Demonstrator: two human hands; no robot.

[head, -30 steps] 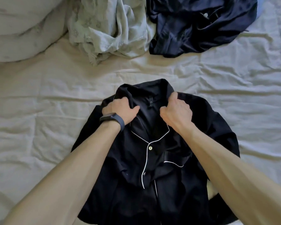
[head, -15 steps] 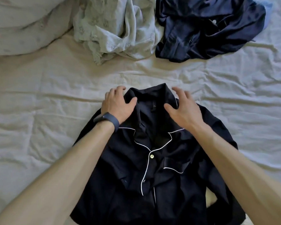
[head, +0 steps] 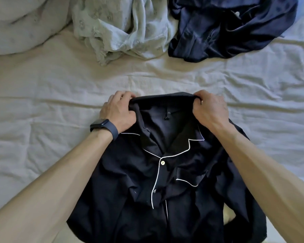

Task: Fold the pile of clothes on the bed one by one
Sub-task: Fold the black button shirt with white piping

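So we've got the black shirt (head: 165,181) lying front-up on the bed sheet (head: 42,102), right in front of us, white piping and a pale button (head: 163,162) showing. Our left hand (head: 118,111) is pinching the left end of the collar (head: 165,96), and our right hand (head: 211,109) has its fingers curled round the right end, so the collar edge is pulled taut between the two and lifted a bit off the sheet. There's a dark watch (head: 104,126) on our left wrist.

The rest of the pile sits at the far side: a crumpled pale green garment (head: 116,27) touching a navy garment (head: 226,27) on its right. A bunched duvet (head: 21,27) is at the far left.
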